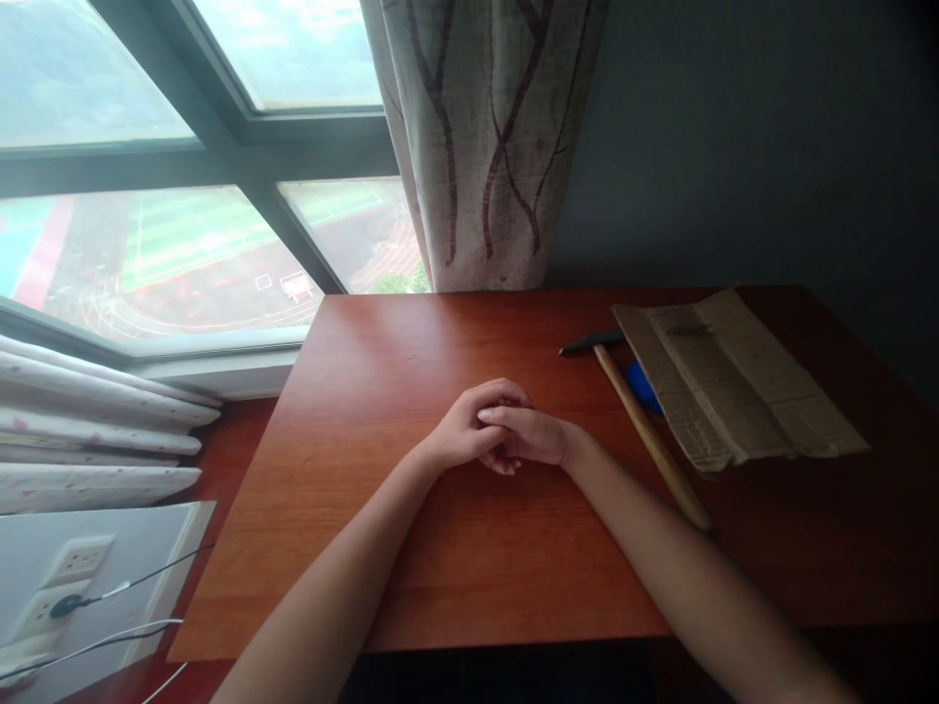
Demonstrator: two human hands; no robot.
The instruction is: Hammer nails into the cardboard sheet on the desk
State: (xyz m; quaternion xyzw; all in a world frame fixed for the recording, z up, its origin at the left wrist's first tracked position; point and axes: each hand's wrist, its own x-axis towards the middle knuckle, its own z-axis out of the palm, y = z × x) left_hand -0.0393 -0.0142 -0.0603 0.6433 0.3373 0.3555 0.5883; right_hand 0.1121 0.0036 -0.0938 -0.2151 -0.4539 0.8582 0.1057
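Note:
My left hand (468,422) and my right hand (539,434) are clasped together over the middle of the wooden table (330,489). Their fingers are closed around each other, with the right thumb lying across the top. No object shows between them, though the palms are hidden. To the right of my hands lies a hammer (651,437) with a dark head and a long wooden handle, touched by neither hand. A folded piece of brown cardboard (755,391) rests beyond it, bearing a small heap of thin dark pieces, perhaps nails (688,329).
Something blue (644,387) is partly hidden under the cardboard's left edge. A patterned curtain (499,147) hangs at the table's far side. Windows (205,235) fill the left. Below them, a wall socket (80,562) has a black plug and cables beside the table.

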